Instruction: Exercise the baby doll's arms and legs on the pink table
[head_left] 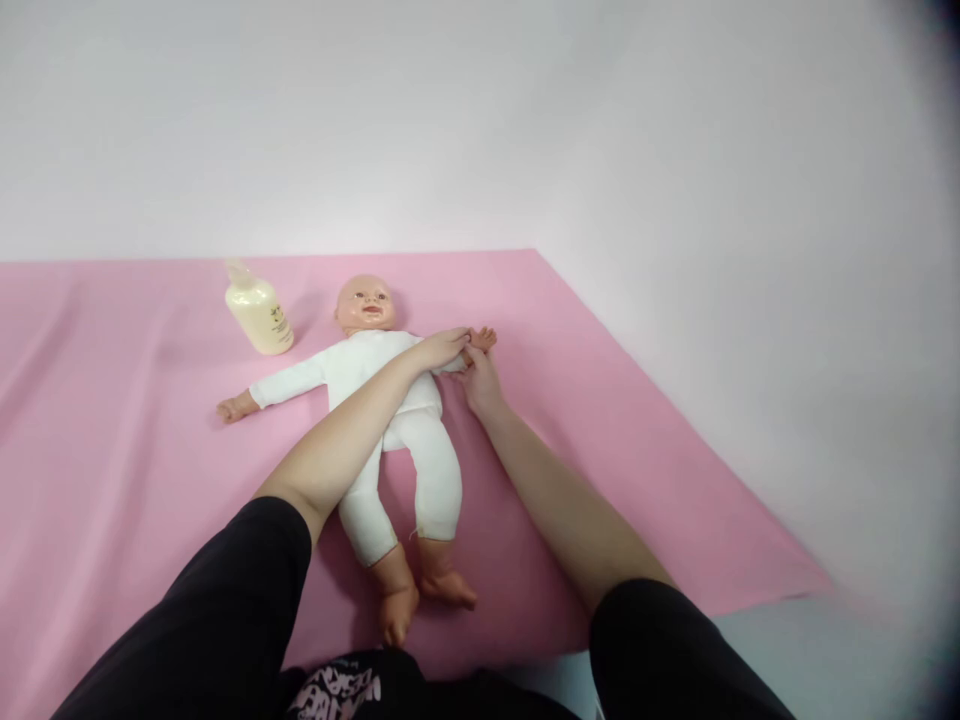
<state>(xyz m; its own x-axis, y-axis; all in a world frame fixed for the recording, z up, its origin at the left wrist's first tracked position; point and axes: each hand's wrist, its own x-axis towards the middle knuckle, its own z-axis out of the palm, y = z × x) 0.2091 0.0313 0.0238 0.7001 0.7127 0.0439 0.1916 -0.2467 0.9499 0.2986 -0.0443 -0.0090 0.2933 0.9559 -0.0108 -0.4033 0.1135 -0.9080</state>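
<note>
A baby doll (pixel 379 362) with a white cloth body lies on its back on the pink cloth (pixel 592 420), head away from me. Both my hands are at the doll's arm on the right side of the view. My left hand (pixel 446 347) reaches across the doll's chest, its fingers closed round the forearm near the wrist. From the other side, my right hand (pixel 480 380) grips the same arm just below the doll's small hand (pixel 484 338). That doll hand sticks out beyond my fingers. The sleeve there is mostly covered by my hands.
A pale yellow pump bottle (pixel 260 312) stands left of the doll's head. The doll's other arm (pixel 289 380) stretches out to the left. The pink cloth ends along a slanting edge on the right, and a white wall (pixel 375 130) rises behind it.
</note>
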